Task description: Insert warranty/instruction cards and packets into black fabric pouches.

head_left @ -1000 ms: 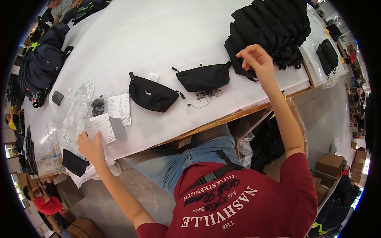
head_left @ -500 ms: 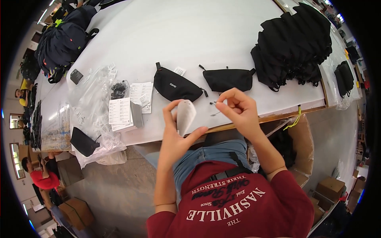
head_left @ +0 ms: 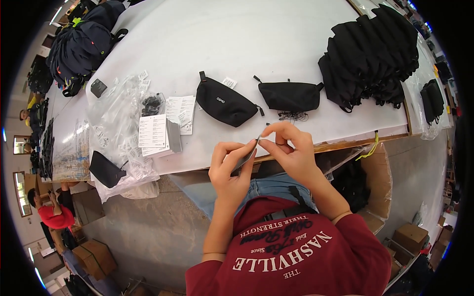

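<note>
Tag stack point(head_left: 153, 132) left of pouches point(head_left: 226, 102)

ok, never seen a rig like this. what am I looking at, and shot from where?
There's no machine: these are a person's bare hands. A wide fisheye camera worn on the head looks down, so straight edges bend. The left hand holds a thin card; the right hand pinches at its upper end, the detail too small to tell. On the white table lie two black pouches, stacked printed cards, clear plastic and a dark heap.
</note>
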Motion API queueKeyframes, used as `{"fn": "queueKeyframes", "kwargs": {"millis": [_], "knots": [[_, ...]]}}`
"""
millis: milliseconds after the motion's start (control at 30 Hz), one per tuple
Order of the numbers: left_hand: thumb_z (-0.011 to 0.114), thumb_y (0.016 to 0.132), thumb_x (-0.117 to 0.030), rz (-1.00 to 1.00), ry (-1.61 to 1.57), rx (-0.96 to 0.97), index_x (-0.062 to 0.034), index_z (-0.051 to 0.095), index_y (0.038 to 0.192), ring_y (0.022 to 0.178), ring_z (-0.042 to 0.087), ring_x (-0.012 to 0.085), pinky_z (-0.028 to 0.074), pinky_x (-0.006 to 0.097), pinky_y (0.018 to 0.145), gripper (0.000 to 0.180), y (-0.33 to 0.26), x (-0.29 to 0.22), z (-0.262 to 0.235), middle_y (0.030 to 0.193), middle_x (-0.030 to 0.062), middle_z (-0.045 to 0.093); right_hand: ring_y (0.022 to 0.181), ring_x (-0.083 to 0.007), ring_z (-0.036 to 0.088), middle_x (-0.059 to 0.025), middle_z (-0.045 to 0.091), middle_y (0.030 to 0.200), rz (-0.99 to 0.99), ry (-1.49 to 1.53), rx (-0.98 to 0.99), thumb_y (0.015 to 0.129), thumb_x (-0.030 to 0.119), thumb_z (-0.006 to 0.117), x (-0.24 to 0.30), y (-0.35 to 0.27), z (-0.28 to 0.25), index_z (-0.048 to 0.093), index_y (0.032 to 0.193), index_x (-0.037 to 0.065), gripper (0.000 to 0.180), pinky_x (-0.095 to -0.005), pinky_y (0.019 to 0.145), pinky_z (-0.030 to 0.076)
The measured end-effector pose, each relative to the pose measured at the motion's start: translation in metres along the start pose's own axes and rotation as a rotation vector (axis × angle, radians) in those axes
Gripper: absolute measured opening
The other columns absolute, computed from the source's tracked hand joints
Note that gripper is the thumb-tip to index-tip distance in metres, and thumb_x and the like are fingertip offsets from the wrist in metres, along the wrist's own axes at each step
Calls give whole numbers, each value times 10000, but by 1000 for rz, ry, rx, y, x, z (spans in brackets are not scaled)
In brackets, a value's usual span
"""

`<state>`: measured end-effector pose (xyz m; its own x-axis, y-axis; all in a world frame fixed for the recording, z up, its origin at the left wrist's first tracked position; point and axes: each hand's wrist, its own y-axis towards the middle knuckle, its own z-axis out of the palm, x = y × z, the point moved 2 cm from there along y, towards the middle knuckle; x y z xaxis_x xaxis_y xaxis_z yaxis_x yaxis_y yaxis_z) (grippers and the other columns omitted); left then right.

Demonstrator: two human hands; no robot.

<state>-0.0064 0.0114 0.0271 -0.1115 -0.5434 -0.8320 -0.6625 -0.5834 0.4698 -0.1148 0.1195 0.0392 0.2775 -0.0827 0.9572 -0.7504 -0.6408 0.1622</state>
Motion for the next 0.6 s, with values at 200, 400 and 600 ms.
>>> {"fn": "queueKeyframes", "kwargs": {"millis": [200, 400, 600], "knots": [[638, 863, -34, -329, -585, 248, 27, 679, 981, 770, 564, 108, 434, 218, 665, 139, -9, 19, -12, 881, 56, 603, 532, -25, 311, 62, 340, 552, 35, 174, 241, 761, 27, 720, -8, -3, -12, 639, 864, 51, 133, -212, 491, 224], [571, 919, -34, -513, -694, 430, 18, 583, 883, 747, 510, 56, 404, 197, 678, 65, -15, 33, -7, 823, 7, 562, 524, -37, 287, 55, 336, 563, 114, 172, 430, 809, 101, 708, -14, -9, -2, 620, 864, 73, 107, -214, 499, 233], [597, 906, -61, -527, -604, 282, 6, 589, 880, 691, 513, 66, 407, 205, 634, 73, -10, 29, -4, 798, -1, 565, 548, -21, 308, 78, 382, 605, 443, 635, 440, 929, 163, 589, -30, -11, 4, 534, 891, 60, 123, -207, 495, 244]]}}
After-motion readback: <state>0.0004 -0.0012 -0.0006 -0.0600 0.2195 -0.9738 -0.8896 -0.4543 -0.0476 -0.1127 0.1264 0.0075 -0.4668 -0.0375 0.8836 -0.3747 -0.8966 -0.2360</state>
